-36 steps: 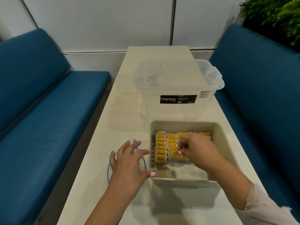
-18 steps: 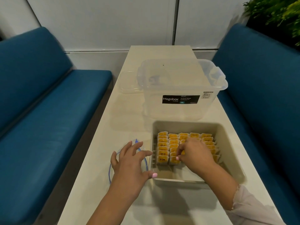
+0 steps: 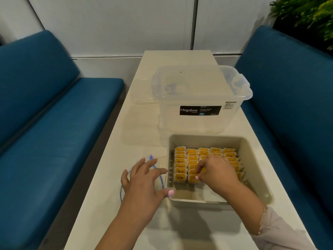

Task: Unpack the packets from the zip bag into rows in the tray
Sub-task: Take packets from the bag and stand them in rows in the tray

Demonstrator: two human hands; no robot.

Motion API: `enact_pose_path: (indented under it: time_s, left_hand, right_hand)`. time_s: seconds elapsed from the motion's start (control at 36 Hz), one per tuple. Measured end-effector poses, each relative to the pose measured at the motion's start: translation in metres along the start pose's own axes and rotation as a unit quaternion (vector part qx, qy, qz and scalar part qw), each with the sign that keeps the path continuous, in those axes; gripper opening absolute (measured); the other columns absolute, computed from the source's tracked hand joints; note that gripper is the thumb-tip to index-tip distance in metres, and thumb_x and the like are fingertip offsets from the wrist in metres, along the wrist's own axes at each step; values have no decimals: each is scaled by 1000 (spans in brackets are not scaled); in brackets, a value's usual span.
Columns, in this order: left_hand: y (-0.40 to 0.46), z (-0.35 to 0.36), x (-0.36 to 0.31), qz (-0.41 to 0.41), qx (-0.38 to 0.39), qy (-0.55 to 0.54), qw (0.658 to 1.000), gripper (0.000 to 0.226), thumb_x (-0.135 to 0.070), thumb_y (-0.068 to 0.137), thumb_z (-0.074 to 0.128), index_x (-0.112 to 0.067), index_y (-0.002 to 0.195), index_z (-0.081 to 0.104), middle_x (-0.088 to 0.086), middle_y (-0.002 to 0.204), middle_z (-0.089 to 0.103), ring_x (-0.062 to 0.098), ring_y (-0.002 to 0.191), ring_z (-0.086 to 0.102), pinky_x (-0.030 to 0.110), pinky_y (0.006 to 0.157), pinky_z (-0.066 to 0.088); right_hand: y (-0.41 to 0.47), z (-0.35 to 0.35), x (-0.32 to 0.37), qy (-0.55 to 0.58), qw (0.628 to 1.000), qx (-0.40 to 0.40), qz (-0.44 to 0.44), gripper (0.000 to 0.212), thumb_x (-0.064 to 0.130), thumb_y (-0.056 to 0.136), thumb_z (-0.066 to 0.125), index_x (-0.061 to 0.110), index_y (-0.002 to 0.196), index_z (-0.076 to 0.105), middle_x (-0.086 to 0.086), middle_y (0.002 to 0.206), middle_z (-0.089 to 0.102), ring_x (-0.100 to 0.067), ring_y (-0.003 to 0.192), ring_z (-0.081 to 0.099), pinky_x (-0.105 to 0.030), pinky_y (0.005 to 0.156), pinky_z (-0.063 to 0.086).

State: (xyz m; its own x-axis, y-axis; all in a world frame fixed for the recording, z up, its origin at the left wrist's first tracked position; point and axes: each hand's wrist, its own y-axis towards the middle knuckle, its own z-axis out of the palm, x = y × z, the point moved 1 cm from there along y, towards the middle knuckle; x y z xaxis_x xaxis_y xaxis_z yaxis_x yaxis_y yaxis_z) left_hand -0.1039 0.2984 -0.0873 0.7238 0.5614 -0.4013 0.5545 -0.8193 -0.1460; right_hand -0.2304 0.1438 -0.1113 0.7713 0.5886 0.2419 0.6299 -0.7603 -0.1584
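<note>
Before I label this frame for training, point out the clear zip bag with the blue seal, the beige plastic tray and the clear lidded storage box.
Clear zip bag with blue seal (image 3: 156, 162), head view, far edge.
Beige plastic tray (image 3: 255, 159), head view, right inner wall.
Clear lidded storage box (image 3: 191, 87), head view, lid top.

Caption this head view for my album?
Right hand arranges yellow tea packets in beige plastic tray; left hand rests alongside.
</note>
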Motion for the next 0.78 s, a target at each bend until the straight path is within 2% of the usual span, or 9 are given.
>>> enact_pose_path:
  time_s: [0.14, 0.25, 0.31, 0.39, 0.44, 0.5, 0.58, 0.67, 0.78]
  left_hand:
    - [0, -3, 14, 15, -62, -43, 997, 33, -31, 86, 62, -48, 113, 54, -23, 144, 30, 5, 142, 11, 40, 115, 10]
    - [-3, -10, 36, 28, -111, -86, 990, 41, -5, 86, 59, -37, 112, 59, -14, 141, 39, 12, 138, 23, 21, 108, 18]
    - [-6, -16, 45, 7, -112, -89, 990, 42, -3, 87, 55, -35, 113, 58, -12, 143, 37, 11, 136, 28, 19, 107, 21]
    - [-12, -19, 56, -30, -100, -92, 990, 40, -6, 88, 54, -36, 115, 58, -11, 146, 35, 10, 133, 34, 21, 106, 25]
    - [-16, -18, 60, -47, -90, -104, 989, 39, -9, 87, 57, -39, 113, 59, -12, 145, 36, 8, 130, 39, 18, 102, 28]
    - [-20, -16, 64, -57, -83, -108, 989, 40, -12, 85, 60, -41, 113, 59, -14, 145, 36, 6, 129, 40, 15, 99, 28]
    - [-22, -13, 70, -65, -70, -100, 990, 48, -12, 84, 62, -37, 124, 54, -16, 146, 35, 3, 130, 38, 9, 98, 23]
    - [-23, -11, 72, -63, -58, -102, 991, 58, -6, 82, 61, -29, 134, 48, -18, 144, 38, -1, 129, 38, 0, 95, 15]
    - [-26, -9, 72, -56, -65, -117, 989, 63, 2, 80, 58, -24, 136, 46, -17, 142, 39, -3, 130, 36, -15, 83, 5]
  right_hand:
    - [-3, -2, 0, 17, 1000, -8, -2, 14, 40, 82, 70, 32, 94, 71, 11, 101, 64, -8, 86, 53, -23, 76, 39]
    - [-4, -8, 2, 45, 999, -23, -10, 11, 40, 82, 69, 32, 88, 71, 11, 92, 65, -5, 76, 53, -21, 67, 41]
    - [-4, -11, 5, 60, 998, -27, -17, 11, 42, 81, 69, 33, 87, 71, 14, 81, 61, -5, 73, 55, -21, 64, 43]
    - [-2, -16, 16, 76, 996, -28, -42, 11, 44, 81, 69, 34, 85, 70, 17, 67, 45, -5, 69, 47, -17, 53, 30]
    - [-1, -19, 27, 77, 994, -25, -71, 11, 43, 82, 68, 33, 85, 69, 14, 67, 46, -7, 71, 47, -17, 52, 27]
    - [-1, -20, 41, 84, 991, -26, -101, 11, 42, 82, 68, 31, 86, 70, 11, 67, 49, -8, 71, 49, -20, 54, 31]
    - [-1, -18, 64, 102, 984, -13, -143, 12, 39, 82, 68, 30, 89, 71, 13, 65, 48, -8, 69, 49, -20, 55, 33]
    - [-4, -12, 90, 94, 977, 14, -191, 14, 37, 84, 65, 30, 95, 71, 10, 77, 58, -12, 82, 56, -25, 61, 35]
    - [-9, 6, 123, 52, 963, 65, -257, 19, 29, 89, 60, 28, 104, 70, 4, 102, 69, -16, 97, 60, -22, 72, 35]
